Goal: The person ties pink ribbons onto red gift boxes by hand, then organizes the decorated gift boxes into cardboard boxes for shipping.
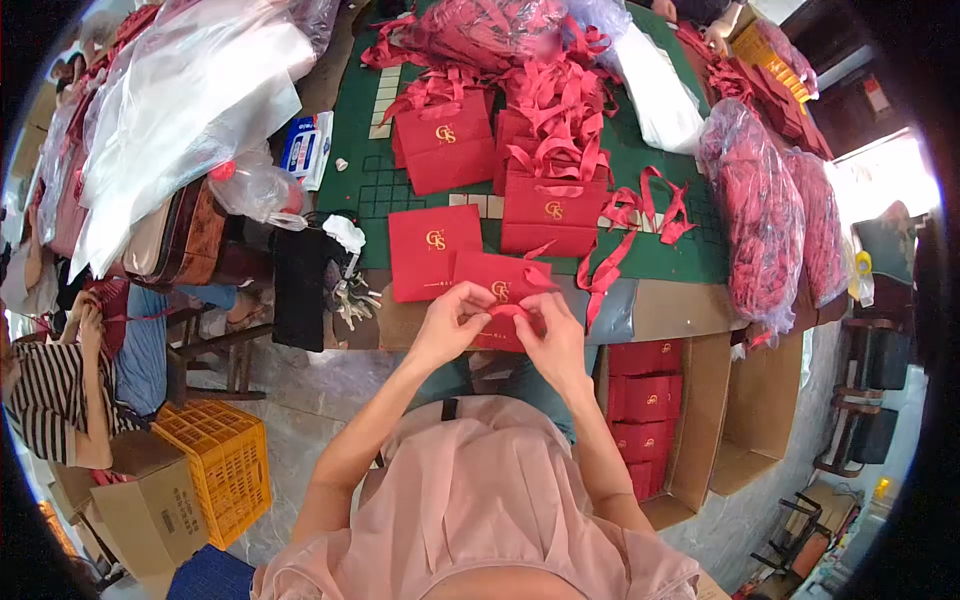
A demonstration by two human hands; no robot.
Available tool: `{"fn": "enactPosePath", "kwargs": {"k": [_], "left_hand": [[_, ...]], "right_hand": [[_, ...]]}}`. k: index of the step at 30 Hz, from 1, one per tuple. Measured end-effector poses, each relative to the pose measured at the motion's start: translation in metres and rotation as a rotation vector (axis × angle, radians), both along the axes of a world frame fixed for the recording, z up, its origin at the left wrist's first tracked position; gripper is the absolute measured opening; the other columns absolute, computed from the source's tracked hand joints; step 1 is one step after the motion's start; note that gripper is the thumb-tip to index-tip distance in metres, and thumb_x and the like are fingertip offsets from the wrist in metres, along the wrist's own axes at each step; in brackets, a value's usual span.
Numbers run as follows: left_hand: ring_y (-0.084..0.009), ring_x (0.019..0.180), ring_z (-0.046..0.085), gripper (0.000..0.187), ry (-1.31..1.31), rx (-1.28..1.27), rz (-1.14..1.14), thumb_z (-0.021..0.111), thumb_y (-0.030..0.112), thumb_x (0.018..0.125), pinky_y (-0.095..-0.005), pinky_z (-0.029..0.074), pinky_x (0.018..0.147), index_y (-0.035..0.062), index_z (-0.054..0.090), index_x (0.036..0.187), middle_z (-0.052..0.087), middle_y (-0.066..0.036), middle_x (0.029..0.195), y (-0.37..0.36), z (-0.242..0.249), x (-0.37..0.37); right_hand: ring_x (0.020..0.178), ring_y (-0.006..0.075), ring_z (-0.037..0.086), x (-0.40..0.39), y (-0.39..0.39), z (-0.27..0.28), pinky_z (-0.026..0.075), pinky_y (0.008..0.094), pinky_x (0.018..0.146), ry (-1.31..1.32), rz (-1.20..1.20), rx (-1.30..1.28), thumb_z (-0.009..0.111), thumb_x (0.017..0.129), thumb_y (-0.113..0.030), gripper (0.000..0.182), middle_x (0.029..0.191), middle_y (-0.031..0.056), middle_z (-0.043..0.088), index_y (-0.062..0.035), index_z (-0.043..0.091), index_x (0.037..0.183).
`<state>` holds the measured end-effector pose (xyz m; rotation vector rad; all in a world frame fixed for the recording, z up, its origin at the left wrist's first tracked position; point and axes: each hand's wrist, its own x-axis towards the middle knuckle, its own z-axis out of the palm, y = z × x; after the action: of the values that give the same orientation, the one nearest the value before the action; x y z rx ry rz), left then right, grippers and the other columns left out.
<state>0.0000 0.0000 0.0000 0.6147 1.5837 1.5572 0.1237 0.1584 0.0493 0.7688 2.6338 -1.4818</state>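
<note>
In front of me at the table's near edge lies a red paper gift bag with a gold logo. Over it, my left hand pinches one end of a short red ribbon. My right hand has its fingers closed on the ribbon's other side, and the ribbon bends between the two hands. My fingers cover part of the bag and its logo. Beside it on the left is another flat red bag. Just beyond stand stacks of red bags with ribbon handles, and loose red ribbons trail to the right.
A green mat covers the table. Plastic-wrapped red bundles sit at right, clear plastic sheets at left. Below right is a cardboard box of red bags. A person in a striped top sits left near a yellow crate.
</note>
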Motion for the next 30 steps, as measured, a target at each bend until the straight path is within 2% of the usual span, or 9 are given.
{"fn": "enactPosePath", "kwargs": {"k": [2,5,6,11,12,15,18,23,30], "left_hand": [[-0.0164,0.096,0.065,0.029,0.211,-0.077,0.131,0.058,-0.011,0.086,-0.0287,0.054,0.084,-0.0012,0.054,0.113,0.062,-0.011,0.101,0.002,0.01,0.002],[-0.0233,0.089,0.067,0.031,0.299,-0.1,0.155,0.057,-0.012,0.081,-0.0345,0.056,0.078,-0.0013,0.052,0.109,0.062,-0.014,0.098,0.003,0.026,0.003],[-0.0233,0.089,0.067,0.031,0.299,-0.098,0.153,0.057,-0.012,0.081,-0.0345,0.056,0.078,-0.0013,0.052,0.109,0.062,-0.014,0.098,0.004,0.027,0.003],[-0.0294,0.086,0.069,0.03,0.392,-0.117,0.162,0.061,-0.009,0.081,-0.0373,0.055,0.076,-0.0002,0.052,0.109,0.06,-0.017,0.101,0.004,0.033,-0.014],[-0.0312,0.084,0.067,0.03,0.521,-0.166,0.144,0.063,-0.007,0.082,-0.038,0.054,0.075,0.0003,0.053,0.109,0.058,-0.016,0.103,0.002,0.037,-0.02],[-0.0368,0.099,0.059,0.038,0.832,-0.25,0.212,0.068,-0.001,0.081,-0.0441,0.052,0.084,0.0034,0.057,0.117,0.054,-0.018,0.112,0.006,0.032,-0.038],[-0.0349,0.104,0.059,0.039,1.029,-0.276,0.168,0.07,0.004,0.081,-0.0414,0.05,0.088,0.0041,0.059,0.119,0.055,-0.016,0.116,0.013,0.02,-0.048],[-0.0365,0.104,0.058,0.039,0.96,-0.308,0.098,0.072,0.005,0.079,-0.0421,0.05,0.088,0.0039,0.061,0.116,0.055,-0.016,0.114,0.015,0.011,-0.04],[-0.0334,0.096,0.059,0.031,1.066,-0.285,0.09,0.073,0.004,0.076,-0.0442,0.052,0.078,0.0058,0.062,0.105,0.056,-0.011,0.103,0.016,0.016,-0.033]], "right_hand": [[0.112,0.0315,0.058,-0.002,-0.009,0.005,0.05,0.0399,0.091,0.285,-0.018,0.344,0.074,0.081,-0.013,0.039,0.117,0.0113,0.062,-0.0091,0.061,0.117],[0.111,0.0306,0.058,-0.013,-0.017,0.006,0.051,0.0393,0.089,0.383,0.112,0.373,0.071,0.082,-0.012,0.035,0.116,0.0084,0.062,-0.0103,0.062,0.116],[0.103,0.0299,0.062,-0.019,-0.019,0.006,0.053,0.039,0.083,0.406,0.119,0.373,0.07,0.084,-0.011,0.025,0.108,0.0077,0.064,-0.0096,0.065,0.108],[0.088,0.0306,0.065,-0.03,-0.025,-0.009,0.053,0.0406,0.073,0.346,0.092,0.332,0.07,0.084,-0.011,0.014,0.096,0.0091,0.064,-0.0078,0.065,0.096],[0.085,0.0314,0.065,-0.032,-0.025,-0.01,0.053,0.0416,0.071,0.367,0.051,0.347,0.07,0.084,-0.01,0.011,0.093,0.0097,0.064,-0.0071,0.064,0.094],[0.087,0.0322,0.065,-0.037,-0.021,-0.018,0.053,0.0419,0.071,0.379,-0.005,0.295,0.069,0.085,-0.008,0.011,0.093,0.0109,0.064,-0.0066,0.064,0.095],[0.083,0.0336,0.065,-0.045,-0.02,-0.024,0.052,0.0412,0.069,0.421,-0.079,0.306,0.069,0.084,-0.006,0.013,0.089,0.0128,0.064,-0.0048,0.064,0.097],[0.084,0.0348,0.064,-0.045,-0.018,-0.035,0.051,0.0431,0.07,0.369,-0.058,0.388,0.069,0.084,-0.006,0.014,0.09,0.0136,0.063,-0.005,0.063,0.097],[0.08,0.036,0.062,-0.042,-0.018,-0.037,0.05,0.0462,0.069,0.339,-0.074,0.411,0.067,0.083,-0.003,0.014,0.087,0.0153,0.062,-0.0036,0.058,0.093]]}}
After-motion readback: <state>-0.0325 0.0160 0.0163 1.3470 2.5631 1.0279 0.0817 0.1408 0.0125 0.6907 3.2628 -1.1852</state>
